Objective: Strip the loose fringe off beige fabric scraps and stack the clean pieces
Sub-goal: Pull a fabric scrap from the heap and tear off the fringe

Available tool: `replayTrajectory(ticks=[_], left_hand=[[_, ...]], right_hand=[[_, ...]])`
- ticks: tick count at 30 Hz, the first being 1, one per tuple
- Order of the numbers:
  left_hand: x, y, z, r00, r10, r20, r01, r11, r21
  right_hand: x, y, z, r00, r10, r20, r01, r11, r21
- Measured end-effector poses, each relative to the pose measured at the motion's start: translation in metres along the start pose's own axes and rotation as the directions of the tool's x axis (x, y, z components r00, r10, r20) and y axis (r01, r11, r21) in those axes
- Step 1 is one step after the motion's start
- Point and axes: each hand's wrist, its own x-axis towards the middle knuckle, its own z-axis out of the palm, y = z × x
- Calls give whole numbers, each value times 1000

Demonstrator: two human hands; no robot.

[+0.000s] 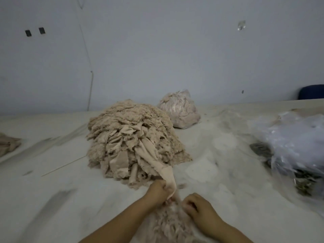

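A: Now, entries from the left. Item one?

B: Stack [8, 143], beige, at the worktop's [52, 199] left edge; probably the clean pieces.

A: Item two?

B: Heap [133, 139] of fringed scraps, centre. One strip [157, 163] runs from its near side down to the left hand [160, 191].

A: Fingers?

B: Left ones clamped on the strip's lower end. Right hand [196, 206] just beside it, fingers curled; whether they pinch fringe I cannot tell.

A: Below them?

B: Fluff [171, 223], loose, between the forearms.

A: Further right?

B: Bagged bundle [180, 111] behind the heap; clear bags [296, 142] at far right.

A: Step in hand?

B: Judged: stripping this strip. Next calls for a firm left hold, a right pull along the edge, then carrying the strip to the stack.
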Motion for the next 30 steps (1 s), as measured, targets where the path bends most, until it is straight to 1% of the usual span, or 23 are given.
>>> replayTrajectory(ticks=[2, 3, 4, 6, 9, 10, 11, 12, 13, 14, 15, 16, 17, 18, 19, 20, 21, 22, 23, 24, 26, 28, 30], left_hand=[[-13, -3, 7, 996, 87, 29, -92, 971, 223], [-20, -2, 11, 988, 138, 64, -151, 948, 279], [-26, -1, 16, 977, 186, 107, -210, 936, 284], [-35, 6, 23, 960, 222, 172, -262, 930, 259], [-39, 18, 26, 933, 272, 235, -325, 917, 230], [-38, 21, 23, 937, 282, 207, -331, 906, 265], [-36, 23, 16, 947, 292, 133, -320, 880, 351], [-34, 24, 8, 949, 315, 20, -287, 835, 470], [-32, 23, -1, 919, 382, -98, -255, 765, 592], [-30, 22, -9, 857, 480, -190, -228, 682, 695], [-28, 22, -15, 772, 588, -241, -230, 611, 757], [-24, 23, -19, 696, 672, -253, -255, 560, 788], [-18, 24, -21, 632, 739, -232, -303, 512, 804], [-10, 25, -22, 593, 788, -167, -357, 443, 822], [-4, 28, -22, 619, 783, -63, -406, 387, 828], [2, 32, -23, 678, 735, 32, -429, 360, 828], [8, 34, -25, 754, 652, 74, -438, 417, 797], [13, 34, -29, 820, 568, 77, -434, 528, 730], [19, 33, -32, 857, 509, 82, -438, 635, 637], [23, 31, -33, 873, 480, 81, -443, 713, 543], [27, 28, -35, 879, 454, 147, -467, 754, 462], [27, 27, -32, 848, 470, 244, -528, 720, 449], [28, 31, -26, 835, 476, 277, -550, 719, 425]], right_hand=[[7, -6, -4, 992, 102, -75, -90, 986, 143], [12, -11, -5, 982, 169, -78, -148, 963, 225], [17, -17, -5, 973, 225, -43, -202, 933, 298], [25, -24, -2, 968, 251, -3, -228, 883, 410], [31, -24, -6, 959, 245, -145, -162, 888, 430], [32, -21, -9, 947, 267, -181, -163, 880, 445], [32, -18, -13, 933, 293, -207, -172, 872, 458], [32, -16, -17, 929, 300, -218, -170, 867, 469], [32, -16, -20, 933, 282, -223, -155, 875, 459], [32, -15, -21, 942, 254, -219, -138, 889, 436], [32, -16, -20, 952, 229, -205, -126, 900, 418], [33, -17, -19, 961, 207, -184, -114, 901, 418], [33, -19, -18, 968, 189, -166, -105, 903, 418], [34, -20, -16, 973, 173, -155, -94, 903, 419], [34, -21, -15, 974, 169, -149, -92, 902, 422], [34, -21, -15, 974, 172, -147, -93, 896, 434], [34, -20, -15, 974, 174, -141, -96, 892, 441], [33, -18, -15, 975, 176, -137, -100, 895, 434], [30, -17, -16, 975, 181, -131, -112, 903, 414], [29, -16, -16, 973, 193, -128, -128, 909, 396], [26, -13, -16, 964, 227, -141, -159, 912, 378], [25, -11, -16, 961, 228, -157, -164, 926, 341], [27, -15, -14, 967, 218, -131, -156, 916, 369]])
